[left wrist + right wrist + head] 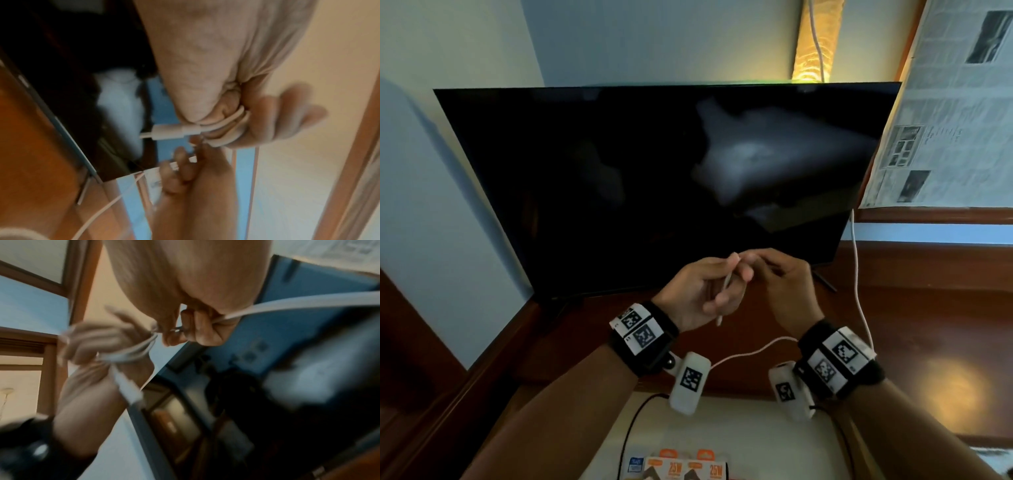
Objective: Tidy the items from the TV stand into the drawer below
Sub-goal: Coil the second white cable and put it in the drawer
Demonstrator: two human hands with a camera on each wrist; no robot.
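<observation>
A white charging cable [859, 291] runs down from behind the TV, across the wooden TV stand [914, 308], to both hands held up in front of the screen. My left hand [717, 291] grips several loops of it wound round the fingers. The white plug end [170, 131] sticks out of that fist. My right hand [760, 265] pinches the cable [287, 303] just beside the left hand's [92, 344] loops. Below my wrists the open drawer [739, 421] shows its pale inside.
A large dark TV [654, 171] stands on the stand right behind the hands. Orange "25W" boxes [688, 469] and a black cable [630, 428] lie in the drawer. Newspaper [945, 120] covers a window at the right; a wall stands at the left.
</observation>
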